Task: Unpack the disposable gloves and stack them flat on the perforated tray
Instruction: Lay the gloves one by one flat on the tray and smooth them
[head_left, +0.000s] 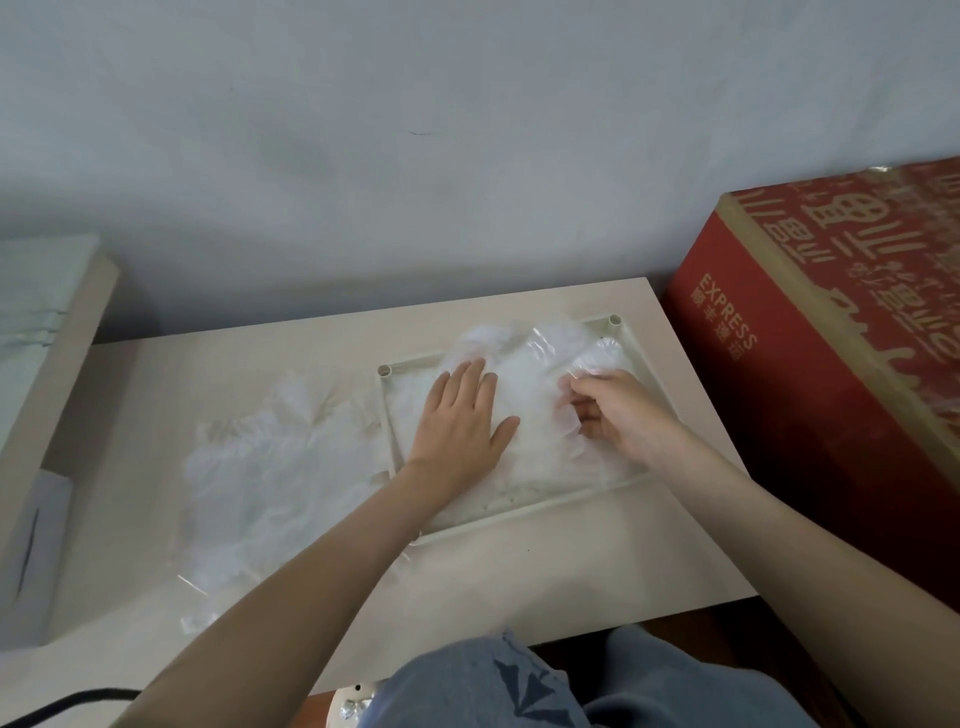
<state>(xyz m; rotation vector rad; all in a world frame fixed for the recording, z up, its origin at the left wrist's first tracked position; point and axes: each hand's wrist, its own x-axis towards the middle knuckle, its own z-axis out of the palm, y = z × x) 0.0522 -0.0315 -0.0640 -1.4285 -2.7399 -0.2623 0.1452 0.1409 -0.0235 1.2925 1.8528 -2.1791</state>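
Observation:
A cream perforated tray (524, 512) lies on the low table, right of centre. Thin clear disposable gloves (535, 364) are spread across its inside. My left hand (460, 415) lies flat on the gloves at the tray's left half, fingers straight and pointing away from me. My right hand (618, 410) is over the tray's right half, its fingers curled and pinching a fold of glove film. A loose pile of more clear gloves (270, 457) lies on the table to the left of the tray.
The pale table (597, 587) stands against a white wall. A large red cardboard box (831, 364) stands close on the right. A white shelf unit (47, 364) borders the left. A black cable (62, 701) runs at bottom left. My knees in denim are below.

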